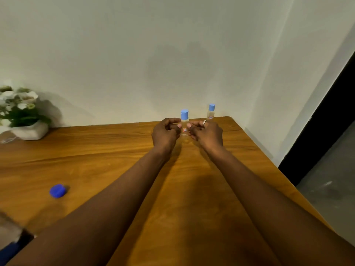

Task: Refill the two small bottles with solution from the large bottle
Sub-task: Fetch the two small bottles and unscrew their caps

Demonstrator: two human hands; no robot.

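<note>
Two small clear bottles with light-blue caps stand upright near the far edge of the wooden table point(96, 166). The nearer small bottle point(184, 120) stands between my hands. My left hand point(165, 134) and my right hand point(206, 134) have curled fingers, and their fingertips pinch its body from either side. The second small bottle point(211, 112) stands apart, just behind my right hand by the table's far right corner. A loose dark-blue cap point(57, 191) lies on the table at the left. A blurred clear and blue object point(9, 235) at the lower left edge may be the large bottle.
A white pot with white flowers point(25, 116) stands at the far left against the wall. The wall runs along the table's far edge. The table's right edge drops to a grey floor point(326, 192).
</note>
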